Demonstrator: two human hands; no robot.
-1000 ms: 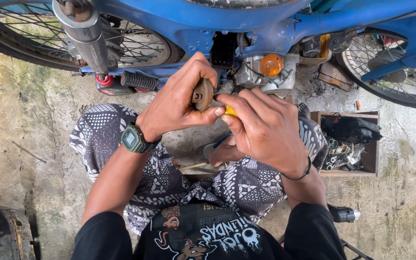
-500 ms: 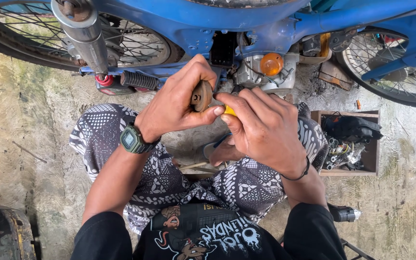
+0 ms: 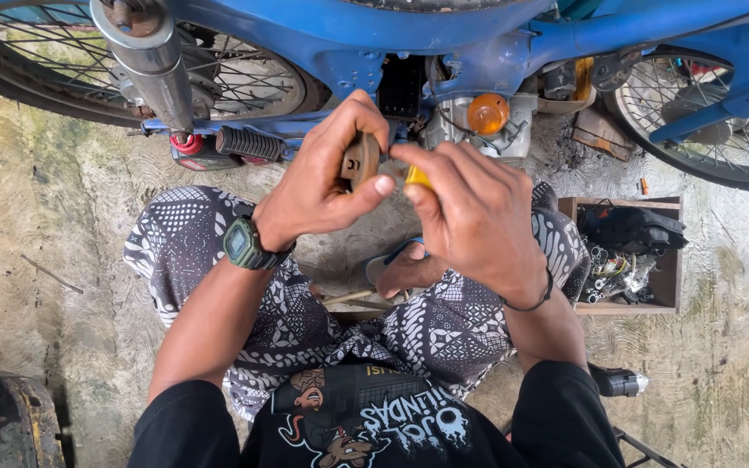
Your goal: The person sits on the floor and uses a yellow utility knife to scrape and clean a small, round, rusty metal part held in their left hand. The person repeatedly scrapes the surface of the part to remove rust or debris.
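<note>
The small brown part point(image 3: 360, 159) is best kept pinched steady in the left hand point(image 3: 322, 186) while the yellow-handled tool point(image 3: 418, 177), clenched in the right hand point(image 3: 478, 221) at its 3 o'clock, is worked gently.

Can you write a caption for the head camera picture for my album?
Left hand holds a small brown part; right hand meets it, beside a blue motorbike.

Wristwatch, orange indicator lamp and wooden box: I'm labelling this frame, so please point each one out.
wristwatch point(image 3: 240, 244), head view, on its green face.
orange indicator lamp point(image 3: 488, 113), head view, middle of the lens.
wooden box point(image 3: 671, 279), head view, on its right wall.
</note>
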